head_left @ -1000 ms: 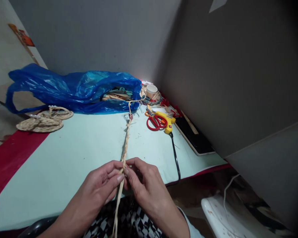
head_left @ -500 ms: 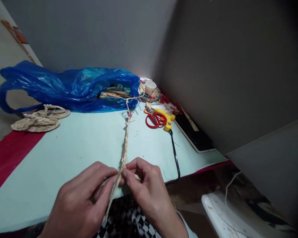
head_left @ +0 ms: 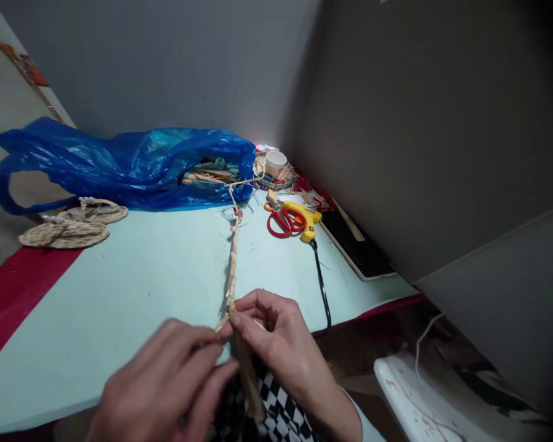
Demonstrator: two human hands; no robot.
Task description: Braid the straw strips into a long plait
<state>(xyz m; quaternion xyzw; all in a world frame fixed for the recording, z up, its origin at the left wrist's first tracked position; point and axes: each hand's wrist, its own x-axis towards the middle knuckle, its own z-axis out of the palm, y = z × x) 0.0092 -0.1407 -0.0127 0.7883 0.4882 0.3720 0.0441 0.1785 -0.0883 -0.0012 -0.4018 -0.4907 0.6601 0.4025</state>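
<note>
A straw braid (head_left: 233,264) stretches lengthwise over a pale tabletop (head_left: 166,258), directly ahead of the hands. The right hand (head_left: 276,331), nearer it, pinches the near end between thumb and curled fingers; the left hand (head_left: 161,374), blurred and half-curled, meets a side strand (head_left: 222,323), its grip unclear from here.

plaited cord (head_left: 233,261): dry straw-like fibre, matt, rough | carrier bag (head_left: 133,162): thin plastic, glossy, crinkled | sandals (head_left: 67,234): coarse braided straw, matt | glue gun (head_left: 309,228): smooth plastic | table covering (head_left: 166,261): smooth, matt (cloth or paper, can't tell)
</note>
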